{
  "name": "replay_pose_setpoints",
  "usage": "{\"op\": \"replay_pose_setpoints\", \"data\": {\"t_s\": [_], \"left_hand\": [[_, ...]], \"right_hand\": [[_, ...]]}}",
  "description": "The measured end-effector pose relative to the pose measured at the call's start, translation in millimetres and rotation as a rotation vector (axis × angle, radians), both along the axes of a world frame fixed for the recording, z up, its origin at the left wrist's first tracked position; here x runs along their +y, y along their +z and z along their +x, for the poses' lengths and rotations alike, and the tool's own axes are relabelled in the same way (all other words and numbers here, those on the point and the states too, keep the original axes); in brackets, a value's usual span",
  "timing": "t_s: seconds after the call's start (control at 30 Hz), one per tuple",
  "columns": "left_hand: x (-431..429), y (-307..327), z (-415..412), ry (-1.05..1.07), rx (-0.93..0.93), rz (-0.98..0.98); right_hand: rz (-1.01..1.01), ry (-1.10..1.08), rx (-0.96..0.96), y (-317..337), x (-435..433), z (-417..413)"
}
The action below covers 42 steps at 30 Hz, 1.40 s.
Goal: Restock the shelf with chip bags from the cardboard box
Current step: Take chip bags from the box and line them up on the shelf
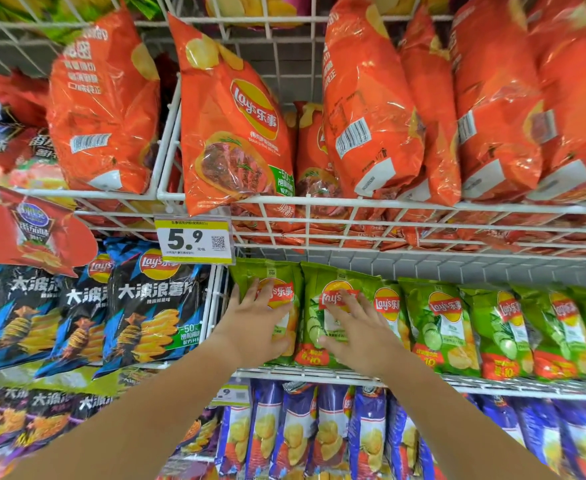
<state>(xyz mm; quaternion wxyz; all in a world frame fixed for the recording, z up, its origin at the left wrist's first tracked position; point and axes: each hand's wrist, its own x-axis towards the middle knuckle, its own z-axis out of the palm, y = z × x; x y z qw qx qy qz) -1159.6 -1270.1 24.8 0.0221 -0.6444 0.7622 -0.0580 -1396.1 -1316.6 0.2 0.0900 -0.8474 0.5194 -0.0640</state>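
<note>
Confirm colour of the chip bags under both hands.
Green, red-and-yellow logo: left bag under left hand, right bag under right hand. Head view.

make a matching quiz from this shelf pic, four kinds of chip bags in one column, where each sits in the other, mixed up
1 orange bags
2 green bags
3 black bags
4 blue bags

A under the left hand and right hand
B directly below the green row
C above the price tag
D left of the green row

Pairs: 1-C, 2-A, 3-D, 4-B
</note>
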Motion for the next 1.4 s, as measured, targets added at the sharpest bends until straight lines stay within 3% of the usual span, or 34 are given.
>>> {"op": "replay_pose_setpoints", "data": {"t_s": [0.67, 1.07, 1.4], "left_hand": [[58, -29, -10, -0.127, 0.027, -0.196], [153, -58, -84, -0.023, 0.035, -0.176], [236, -154, -166, 0.107, 0.053, -0.014]], "right_hand": [[-0.306, -0.035, 0.131, -13, 79, -40], [-0.220, 0.031, 0.124, -49, 144, -110], [-0.081, 0.174, 0.151, -129, 202, -181]]}}
